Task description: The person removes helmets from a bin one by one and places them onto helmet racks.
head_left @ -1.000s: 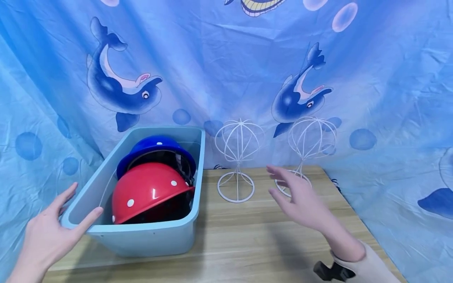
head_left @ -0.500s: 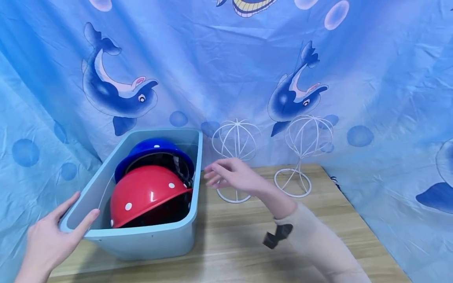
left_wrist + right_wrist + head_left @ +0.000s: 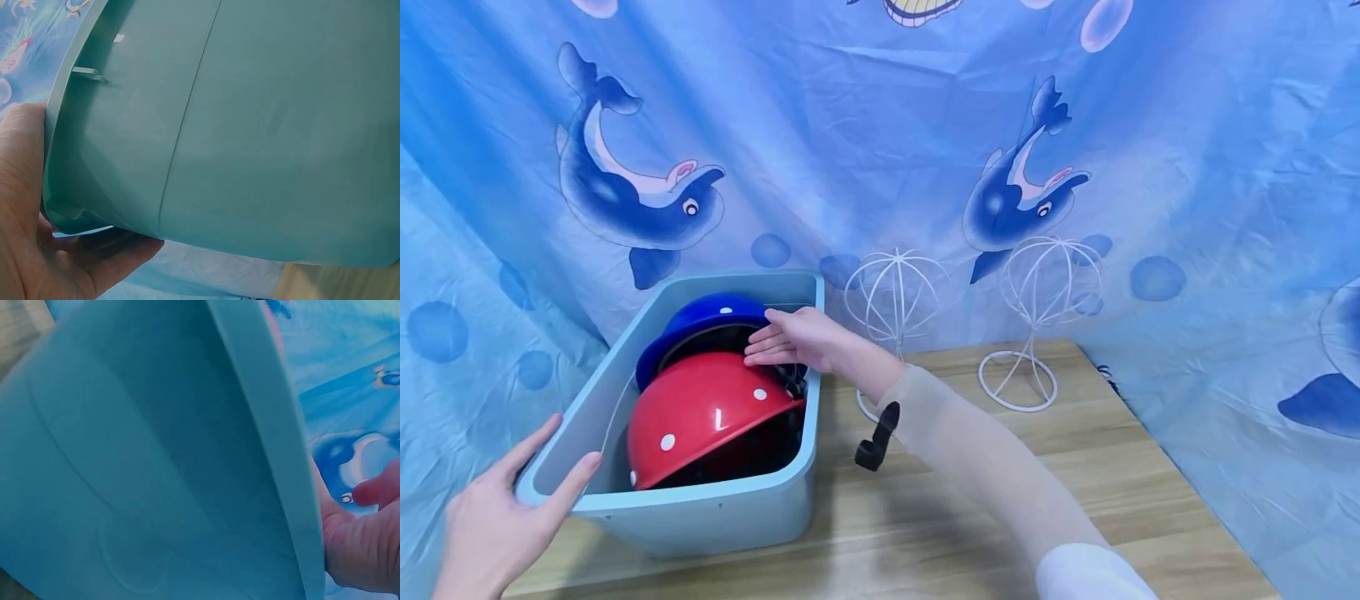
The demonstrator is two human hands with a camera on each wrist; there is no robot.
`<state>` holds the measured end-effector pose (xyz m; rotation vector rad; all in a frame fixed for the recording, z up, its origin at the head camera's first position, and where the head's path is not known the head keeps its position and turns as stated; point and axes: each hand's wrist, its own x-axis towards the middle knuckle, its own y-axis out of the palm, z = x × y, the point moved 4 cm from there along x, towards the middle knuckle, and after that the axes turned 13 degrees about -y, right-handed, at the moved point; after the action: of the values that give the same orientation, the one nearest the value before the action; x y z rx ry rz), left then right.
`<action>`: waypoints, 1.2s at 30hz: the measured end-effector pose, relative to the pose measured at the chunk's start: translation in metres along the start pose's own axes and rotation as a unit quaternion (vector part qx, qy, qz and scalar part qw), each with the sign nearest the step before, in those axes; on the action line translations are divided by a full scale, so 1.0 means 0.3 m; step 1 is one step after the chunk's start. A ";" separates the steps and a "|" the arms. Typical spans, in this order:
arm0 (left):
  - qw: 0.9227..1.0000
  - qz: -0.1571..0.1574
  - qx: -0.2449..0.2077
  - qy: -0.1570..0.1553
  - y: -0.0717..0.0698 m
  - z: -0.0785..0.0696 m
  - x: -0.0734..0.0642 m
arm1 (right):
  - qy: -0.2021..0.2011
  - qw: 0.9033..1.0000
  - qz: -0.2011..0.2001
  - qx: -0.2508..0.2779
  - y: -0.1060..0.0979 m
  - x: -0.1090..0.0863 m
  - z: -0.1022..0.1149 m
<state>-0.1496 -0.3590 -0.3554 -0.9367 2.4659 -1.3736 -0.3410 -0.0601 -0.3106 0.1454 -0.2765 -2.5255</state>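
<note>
While our left hand (image 3: 497,517) pinches the near left corner of the pale-blue rectangular plastic tub (image 3: 700,521) on the pale wood-grain desk (image 3: 1120,492), its forearm is cut off by the lower edge. Just beyond our left thumb, inside the tub, we see the glossy red domed helmet with white round studs (image 3: 707,408), lying tilted, its hollow too dark to make out. Over the tub's right rim, our right hand (image 3: 801,337) hangs above the helmets, fingers straight and thumb apart; we cannot tell whether its fingertips touch either one. Behind the red helmet sits the glossy blue brimmed helmet (image 3: 700,312), partly hidden by it and by our right hand. In both wrist views, the tub's wall hides the helmets. Farther off stand two white wire globe-topped stands (image 3: 1032,333), the left one's base partly covered by our right arm, before the blue dolphin-print curtain (image 3: 850,150).
</note>
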 end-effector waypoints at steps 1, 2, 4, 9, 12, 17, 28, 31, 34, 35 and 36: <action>1.000 -0.001 0.000 0.002 -0.001 -0.002 -0.002 | 0.006 1.000 -0.004 0.008 0.006 0.013 -0.003; 1.000 -0.001 -0.002 0.003 -0.001 -0.003 -0.004 | 0.013 1.000 -0.010 0.018 0.012 0.024 -0.005; 1.000 0.002 -0.008 -0.005 0.000 -0.002 -0.008 | 0.026 0.999 -0.018 0.030 0.027 0.044 -0.011; 0.999 0.002 -0.007 -0.039 -0.002 0.012 -0.017 | 0.066 0.996 -0.016 0.058 0.076 0.084 -0.035; 0.999 0.001 0.001 -0.033 -0.004 0.013 -0.015 | 0.084 0.993 -0.037 0.070 0.084 0.104 -0.053; 1.000 0.011 -0.009 -0.025 -0.004 0.003 -0.010 | 0.100 0.988 -0.076 0.088 0.076 0.136 -0.081; 1.000 -0.002 -0.015 -0.018 -0.006 0.012 0.000 | 0.132 0.969 -0.075 0.196 0.051 0.161 -0.075; 1.000 -0.002 -0.013 -0.017 -0.007 0.011 0.003 | 0.134 0.954 -0.079 0.254 0.055 0.155 -0.063; 1.000 -0.003 -0.013 -0.014 -0.009 0.001 0.008 | 0.137 0.934 -0.090 0.317 0.062 0.144 -0.060; 1.000 -0.004 -0.014 -0.012 -0.009 -0.001 0.008 | 0.139 0.927 -0.096 0.335 0.065 0.140 -0.063; 1.000 -0.005 -0.016 -0.010 -0.009 -0.005 0.008 | 0.143 0.920 -0.101 0.350 0.068 0.135 -0.066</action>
<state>-0.1507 -0.3605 -0.3520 -0.9669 2.4778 -1.3255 -0.3597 -0.1029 -0.3270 0.8501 -1.0792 -2.4385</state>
